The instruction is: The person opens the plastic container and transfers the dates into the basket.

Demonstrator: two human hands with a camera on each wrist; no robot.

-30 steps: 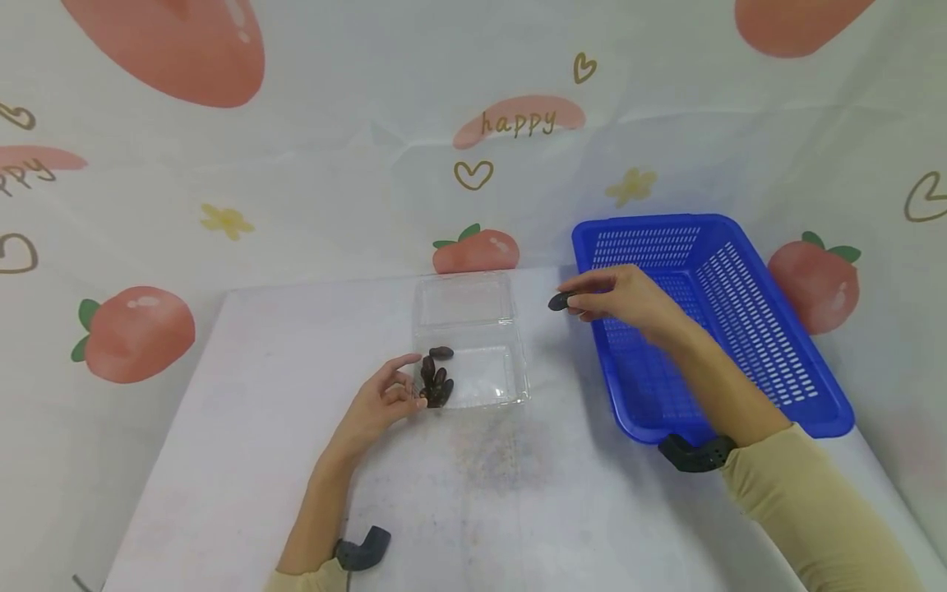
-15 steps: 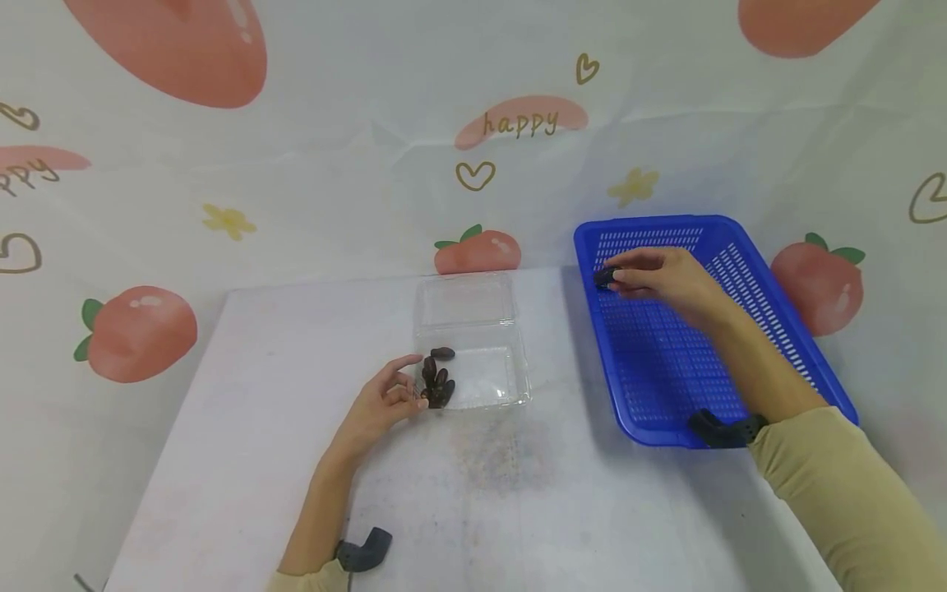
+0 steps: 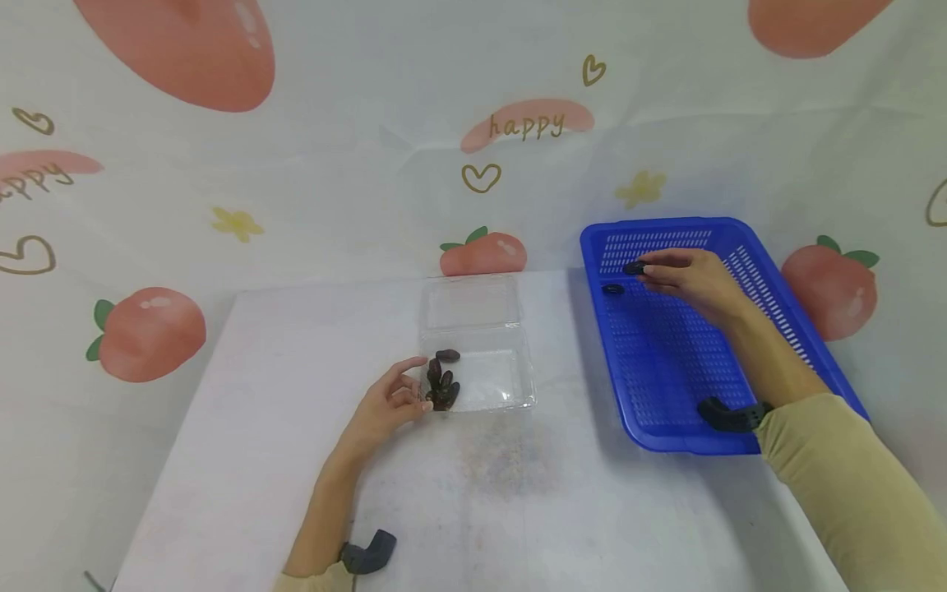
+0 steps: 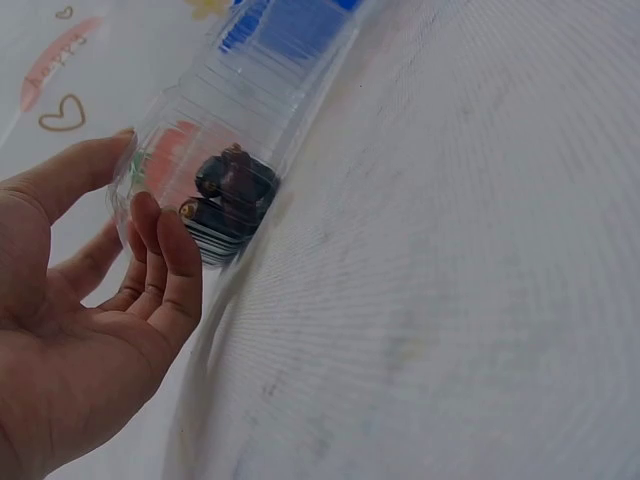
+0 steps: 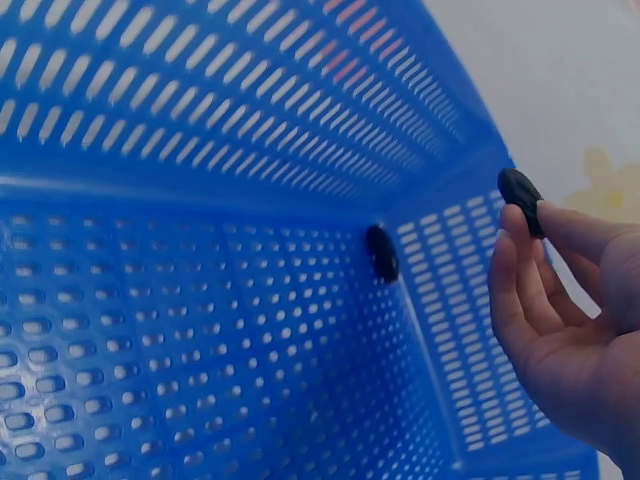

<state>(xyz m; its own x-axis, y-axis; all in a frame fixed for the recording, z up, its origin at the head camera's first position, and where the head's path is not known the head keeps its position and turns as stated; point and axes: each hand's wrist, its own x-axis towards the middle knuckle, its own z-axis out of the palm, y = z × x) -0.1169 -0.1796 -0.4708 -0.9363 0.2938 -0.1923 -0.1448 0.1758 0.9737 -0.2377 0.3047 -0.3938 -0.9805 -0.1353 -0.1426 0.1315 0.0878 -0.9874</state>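
Observation:
A clear plastic clamshell box [image 3: 491, 374] stands with its lid [image 3: 473, 301] folded back, and several dark brown dates [image 3: 447, 385] lie along its left side. My left hand [image 3: 388, 403] holds the box by its left edge, fingertips at the corners; in the left wrist view, the hand [image 4: 110, 290] has its fingers bent at the plastic wall. Over the far left part of a blue basket [image 3: 625, 411], my right hand [image 3: 699, 281] pinches one date [image 5: 520, 198] between thumb and fingertips. Another date [image 5: 382, 253] lies on the basket floor beside its wall.
The blue basket has slotted walls and stands on the right of the white table [image 3: 296, 345], partly beneath my right forearm. Behind the table hangs a cloth [image 3: 355, 189] printed with fruit and hearts. Black bands [image 3: 367, 551] sit on both wrists.
My right hand has moved right, from beside the basket to over it. One date now lies in the basket while another is in the fingers. The left hand keeps its place at the box.

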